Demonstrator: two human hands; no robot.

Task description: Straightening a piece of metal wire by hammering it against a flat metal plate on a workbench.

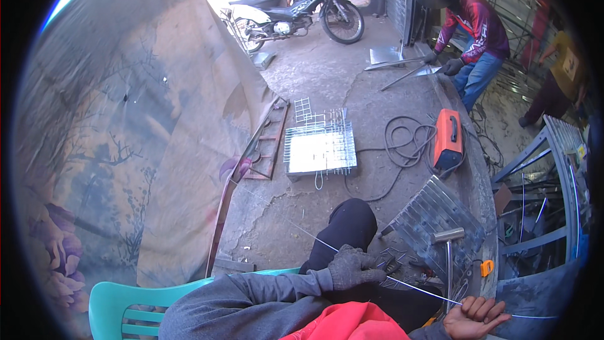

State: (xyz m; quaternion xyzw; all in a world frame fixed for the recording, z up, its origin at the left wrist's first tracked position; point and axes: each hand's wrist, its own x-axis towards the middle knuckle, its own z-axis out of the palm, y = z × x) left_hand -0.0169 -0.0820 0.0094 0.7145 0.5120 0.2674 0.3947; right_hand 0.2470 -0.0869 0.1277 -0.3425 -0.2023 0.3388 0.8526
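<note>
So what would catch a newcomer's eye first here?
Probably the thin wire stretched across the bottom, held between a gloved left hand and a bare right hand. Next, the bright orange welder on the concrete with its coiled cable, beside a shiny wire cage. A big flowered cloth fills the left.

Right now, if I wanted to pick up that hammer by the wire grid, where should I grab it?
Grab the hammer by its long thin handle, near the low end, coming from the person's side. The heavy metal head points away and rests on the grey metal grid, so the handle end is probably the easiest grip.
</note>
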